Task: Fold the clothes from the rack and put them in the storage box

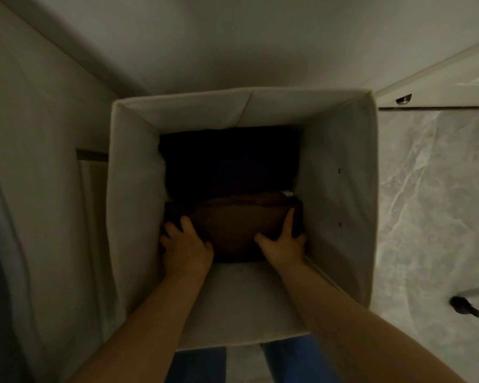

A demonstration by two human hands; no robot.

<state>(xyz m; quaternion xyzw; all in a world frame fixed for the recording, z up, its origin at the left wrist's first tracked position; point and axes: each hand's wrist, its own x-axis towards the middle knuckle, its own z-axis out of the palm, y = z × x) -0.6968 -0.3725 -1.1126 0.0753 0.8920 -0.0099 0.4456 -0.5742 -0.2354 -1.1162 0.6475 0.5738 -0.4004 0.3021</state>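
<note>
Left hand (184, 248) fingertips hidden behind garment (241, 225)

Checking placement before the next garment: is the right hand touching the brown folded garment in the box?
Touching. The head view shows the right hand with its fingers laid over the near right edge of the brown folded garment inside the storage box.

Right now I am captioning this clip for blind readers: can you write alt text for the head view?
Two bare hands, left hand and right hand, hold the ends of a folded brown garment low inside a pale fabric storage box, seen from above. A dark folded garment already lies behind it in the box.
</note>
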